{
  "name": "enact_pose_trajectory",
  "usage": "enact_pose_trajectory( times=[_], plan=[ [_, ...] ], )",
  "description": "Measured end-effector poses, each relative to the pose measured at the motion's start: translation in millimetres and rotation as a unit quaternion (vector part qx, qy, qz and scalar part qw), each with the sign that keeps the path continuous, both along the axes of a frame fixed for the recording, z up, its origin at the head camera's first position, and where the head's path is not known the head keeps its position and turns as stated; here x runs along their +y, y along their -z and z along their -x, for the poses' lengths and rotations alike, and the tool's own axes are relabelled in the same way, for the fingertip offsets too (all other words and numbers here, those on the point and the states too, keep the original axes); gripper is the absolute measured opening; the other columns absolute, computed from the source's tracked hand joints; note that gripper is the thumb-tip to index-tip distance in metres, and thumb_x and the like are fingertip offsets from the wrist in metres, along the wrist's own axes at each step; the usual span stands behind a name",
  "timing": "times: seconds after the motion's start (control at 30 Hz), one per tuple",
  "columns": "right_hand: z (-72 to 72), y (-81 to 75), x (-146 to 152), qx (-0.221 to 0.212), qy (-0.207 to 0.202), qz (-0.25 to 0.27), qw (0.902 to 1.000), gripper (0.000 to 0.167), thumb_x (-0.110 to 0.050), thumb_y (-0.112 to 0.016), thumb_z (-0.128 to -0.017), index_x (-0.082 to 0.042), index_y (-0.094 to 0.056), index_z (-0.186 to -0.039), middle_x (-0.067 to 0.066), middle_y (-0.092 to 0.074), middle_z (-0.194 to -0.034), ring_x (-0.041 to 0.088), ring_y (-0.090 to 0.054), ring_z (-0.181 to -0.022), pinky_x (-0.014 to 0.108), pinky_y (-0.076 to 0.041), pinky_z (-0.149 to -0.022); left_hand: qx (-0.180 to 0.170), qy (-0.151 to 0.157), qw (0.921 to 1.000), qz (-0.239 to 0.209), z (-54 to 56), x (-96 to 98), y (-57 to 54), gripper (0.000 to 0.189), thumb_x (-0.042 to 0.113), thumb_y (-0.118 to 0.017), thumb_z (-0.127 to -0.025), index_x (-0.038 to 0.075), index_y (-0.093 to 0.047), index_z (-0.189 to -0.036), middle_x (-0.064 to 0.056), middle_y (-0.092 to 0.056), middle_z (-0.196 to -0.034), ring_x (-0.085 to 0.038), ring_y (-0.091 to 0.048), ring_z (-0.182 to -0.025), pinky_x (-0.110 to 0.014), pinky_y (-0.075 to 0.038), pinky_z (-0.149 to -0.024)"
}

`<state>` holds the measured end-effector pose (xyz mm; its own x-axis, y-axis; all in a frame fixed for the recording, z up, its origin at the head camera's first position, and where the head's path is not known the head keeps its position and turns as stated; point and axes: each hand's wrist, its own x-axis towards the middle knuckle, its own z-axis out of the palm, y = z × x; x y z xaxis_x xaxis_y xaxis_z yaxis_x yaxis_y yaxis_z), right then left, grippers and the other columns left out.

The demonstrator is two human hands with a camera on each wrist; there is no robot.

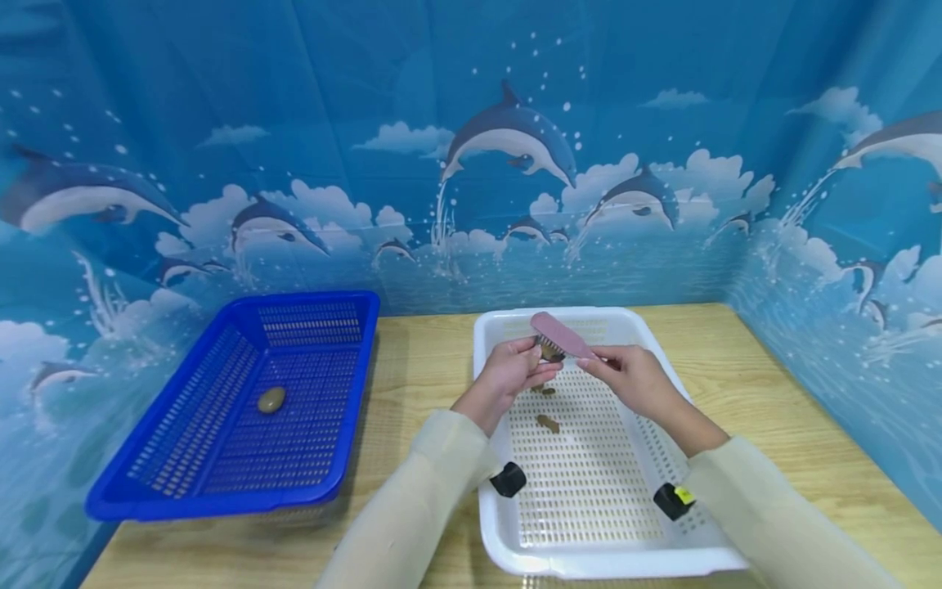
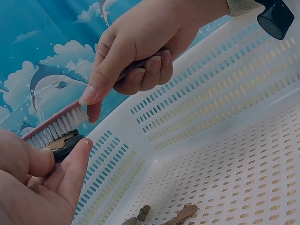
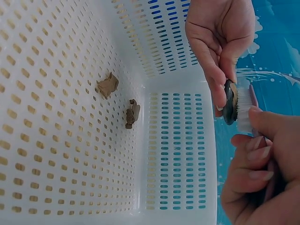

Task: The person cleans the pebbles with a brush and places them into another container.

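Observation:
Over the far part of the white basket (image 1: 495,540), my left hand (image 1: 513,372) pinches a dark, smooth stone (image 3: 229,105) between thumb and fingers. Brown mud coats one face of the stone. My right hand (image 1: 639,383) grips the handle of a pink brush (image 1: 562,335) with pale bristles. In the right wrist view the bristles (image 3: 243,110) press against the muddy face. The left wrist view shows the brush lying over the top of the stone, part of which is hidden behind the left thumb.
Clumps of brown mud (image 1: 548,423) lie on the white basket's perforated floor beneath the hands. To the left stands a blue basket (image 1: 352,425) with one tan, smooth stone (image 1: 271,400) inside. Both baskets are on a wooden table (image 1: 412,368), with a dolphin-print curtain (image 1: 353,147) behind.

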<state>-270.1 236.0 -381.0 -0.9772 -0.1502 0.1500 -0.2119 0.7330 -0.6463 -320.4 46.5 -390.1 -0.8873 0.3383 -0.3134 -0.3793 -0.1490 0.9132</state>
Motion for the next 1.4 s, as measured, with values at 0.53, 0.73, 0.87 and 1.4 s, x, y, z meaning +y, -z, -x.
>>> enact_pose_trajectory(
  times=[0.53,0.73,0.87,1.4],
  plan=[
    [0.2,-1.1,-1.2,0.006,0.028,-0.011,0.9995,0.048,-0.034,-0.056,-0.1,0.006,-0.061,-0.125,0.017,-0.071,-0.097,0.016,-0.053,-0.066,0.027,-0.045,-0.054,0.008,0.005,0.9999,0.007,0.7,0.1,1.4,0.039,0.006,-0.044,-0.104,0.002,-0.046,-0.142,-0.019,-0.065,-0.12,-0.024,-0.068,-0.104,-0.025,-0.058,-0.082],
    [0.6,-3.4,-1.2,0.0,0.035,-0.011,0.9993,0.051,-0.037,-0.055,-0.1,0.007,-0.06,-0.126,0.02,-0.07,-0.102,0.019,-0.057,-0.07,0.028,-0.047,-0.055,0.007,0.002,1.0,0.006,0.6,0.2,0.5,0.038,0.005,-0.044,-0.103,0.002,-0.048,-0.141,-0.019,-0.065,-0.12,-0.024,-0.068,-0.104,-0.024,-0.058,-0.081],
    [0.8,-3.1,-0.6,-0.001,0.028,-0.005,0.9996,0.05,-0.035,-0.056,-0.1,0.006,-0.06,-0.126,0.017,-0.07,-0.095,0.018,-0.055,-0.066,0.027,-0.046,-0.053,0.007,-0.001,1.0,0.005,0.2,-0.1,-0.2,0.039,0.004,-0.044,-0.103,0.002,-0.046,-0.142,-0.019,-0.065,-0.12,-0.025,-0.068,-0.104,-0.024,-0.058,-0.081],
    [1.8,3.7,0.1,0.011,-0.035,0.012,0.9992,0.043,-0.03,-0.06,-0.098,0.004,-0.063,-0.124,0.0,-0.065,-0.071,0.011,-0.043,-0.055,0.023,-0.039,-0.046,0.008,-0.015,0.9998,0.002,-0.9,-1.6,-0.3,0.037,0.003,-0.043,-0.103,0.004,-0.051,-0.139,-0.017,-0.068,-0.113,-0.023,-0.069,-0.1,-0.024,-0.059,-0.08]
  ],
)
